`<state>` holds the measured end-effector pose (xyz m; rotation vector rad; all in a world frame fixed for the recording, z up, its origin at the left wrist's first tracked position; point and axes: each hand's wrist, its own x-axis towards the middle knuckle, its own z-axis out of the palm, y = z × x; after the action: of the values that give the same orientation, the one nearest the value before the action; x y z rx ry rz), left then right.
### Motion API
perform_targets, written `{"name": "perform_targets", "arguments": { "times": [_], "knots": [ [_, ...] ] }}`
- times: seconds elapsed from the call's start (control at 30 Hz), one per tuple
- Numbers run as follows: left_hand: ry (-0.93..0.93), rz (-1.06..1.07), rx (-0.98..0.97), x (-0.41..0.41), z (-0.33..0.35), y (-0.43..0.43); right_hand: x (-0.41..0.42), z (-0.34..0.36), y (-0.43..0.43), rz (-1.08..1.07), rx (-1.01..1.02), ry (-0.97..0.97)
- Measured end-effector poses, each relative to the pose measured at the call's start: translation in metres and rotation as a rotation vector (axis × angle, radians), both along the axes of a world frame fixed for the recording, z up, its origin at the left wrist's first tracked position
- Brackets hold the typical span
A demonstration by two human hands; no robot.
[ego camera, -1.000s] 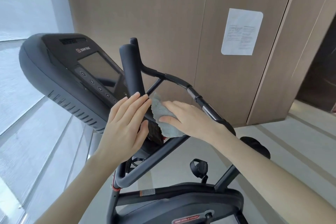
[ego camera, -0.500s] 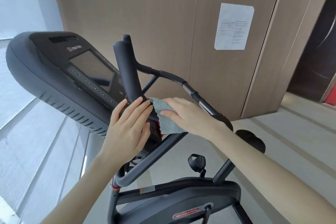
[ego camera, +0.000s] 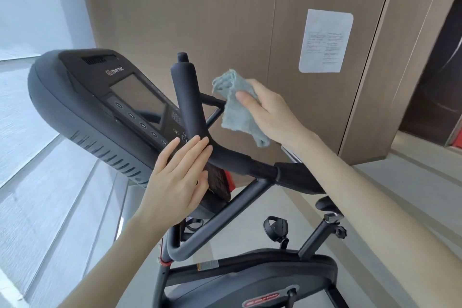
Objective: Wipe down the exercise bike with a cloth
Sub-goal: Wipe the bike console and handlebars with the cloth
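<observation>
The black exercise bike [ego camera: 252, 280] fills the lower middle, its console [ego camera: 100, 107] at the left and an upright handlebar grip [ego camera: 190, 97] in the centre. My right hand [ego camera: 270, 115] holds a light blue cloth [ego camera: 235, 107] in the air, just right of the grip and clear of it. The thumb pinches the cloth against the palm. My left hand [ego camera: 177, 182] lies with straight fingers against the bend of the handlebar, below the grip.
A brown wood-panel wall with a white paper notice [ego camera: 325, 41] stands behind the bike. Frosted window panes [ego camera: 37, 182] run along the left. A pedal [ego camera: 275, 229] and the seat post [ego camera: 322, 232] sit lower right above the pale floor.
My right hand has lifted the cloth up off the handlebar bend to beside the upright grip. My left hand stays on the bar.
</observation>
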<state>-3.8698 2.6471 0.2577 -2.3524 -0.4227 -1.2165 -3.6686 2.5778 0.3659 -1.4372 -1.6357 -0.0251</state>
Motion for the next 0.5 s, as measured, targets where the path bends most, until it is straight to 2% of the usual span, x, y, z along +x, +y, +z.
{"name": "perform_targets", "arguments": {
  "times": [0.1, 0.2, 0.27, 0.37, 0.5],
  "knots": [
    [-0.028, 0.014, -0.003, -0.008, 0.006, 0.0, -0.032, 0.013, 0.035, 0.078, 0.039, 0.145],
    [-0.052, 0.036, -0.002, -0.018, 0.01, 0.002, -0.052, 0.004, 0.056, 0.18, -0.011, 0.286],
    [-0.06, 0.047, 0.002, -0.023, 0.011, 0.003, -0.053, -0.009, 0.059, 0.213, -0.044, 0.306],
    [-0.086, 0.044, -0.004, -0.025, 0.012, 0.002, -0.043, -0.027, 0.046, 0.172, -0.113, 0.157],
    [-0.109, 0.022, -0.014, -0.021, 0.011, -0.004, -0.028, -0.045, 0.018, -0.007, -0.221, -0.283]
  ]
}}
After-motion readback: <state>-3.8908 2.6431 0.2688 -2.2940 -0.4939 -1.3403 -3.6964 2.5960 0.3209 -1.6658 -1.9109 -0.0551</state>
